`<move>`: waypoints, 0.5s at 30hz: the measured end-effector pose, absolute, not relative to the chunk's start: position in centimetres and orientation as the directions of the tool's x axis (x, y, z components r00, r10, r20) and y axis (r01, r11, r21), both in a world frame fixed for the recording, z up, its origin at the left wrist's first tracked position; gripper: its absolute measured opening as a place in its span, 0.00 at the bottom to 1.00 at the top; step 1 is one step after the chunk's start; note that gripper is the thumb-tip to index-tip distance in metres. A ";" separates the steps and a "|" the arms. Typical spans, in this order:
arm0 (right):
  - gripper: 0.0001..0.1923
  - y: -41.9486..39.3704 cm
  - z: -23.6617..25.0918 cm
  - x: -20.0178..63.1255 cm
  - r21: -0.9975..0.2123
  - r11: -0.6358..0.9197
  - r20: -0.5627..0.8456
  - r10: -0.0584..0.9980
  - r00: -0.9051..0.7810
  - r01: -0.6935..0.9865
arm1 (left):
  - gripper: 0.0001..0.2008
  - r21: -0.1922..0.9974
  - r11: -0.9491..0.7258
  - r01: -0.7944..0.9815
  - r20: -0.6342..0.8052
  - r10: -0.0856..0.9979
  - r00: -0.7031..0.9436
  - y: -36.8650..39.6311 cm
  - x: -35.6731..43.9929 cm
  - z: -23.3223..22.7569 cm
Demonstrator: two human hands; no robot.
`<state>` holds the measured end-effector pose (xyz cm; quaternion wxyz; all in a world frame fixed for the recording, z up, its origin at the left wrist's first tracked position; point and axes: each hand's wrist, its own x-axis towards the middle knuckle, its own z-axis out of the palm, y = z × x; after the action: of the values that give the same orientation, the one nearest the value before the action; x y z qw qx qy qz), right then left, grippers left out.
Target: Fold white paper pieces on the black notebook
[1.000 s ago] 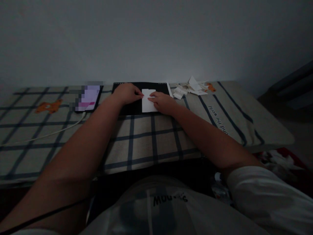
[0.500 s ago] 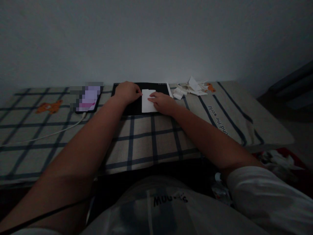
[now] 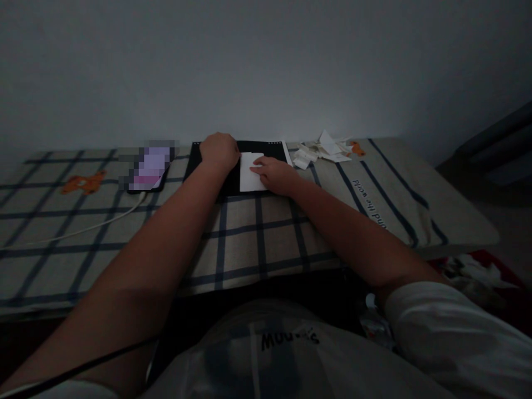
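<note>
Left hand [image 3: 219, 151] curled beside white paper [image 3: 249, 173], right hand [image 3: 274, 174] pressing it flat, black pad [image 3: 216, 180] beneath

Bare forearms, a white short-sleeved shirt [image 3: 291, 360] with dark, seemingly printed lettering.

left hand [image 3: 219, 151]: we are curling it, knuckles up | right hand [image 3: 274, 173]: we are laying it flat | arms: we are reaching far forward

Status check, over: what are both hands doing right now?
Left hand and right hand pressing white paper on black pad. Paper scraps clear.
</note>
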<state>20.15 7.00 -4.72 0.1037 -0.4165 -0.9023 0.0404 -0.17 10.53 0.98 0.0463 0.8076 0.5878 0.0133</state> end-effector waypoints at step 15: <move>0.29 7.0 -4.6 19.9 -0.128 0.644 0.151 0.764 -0.627 0.754 | 0.23 0.063 0.051 0.997 0.130 0.990 -0.059 10.0 1.4 1.0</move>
<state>19.90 6.95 -4.63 0.0958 -0.4212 -0.9015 0.0260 1.38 9.97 1.02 -0.0256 0.6853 0.7246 0.0678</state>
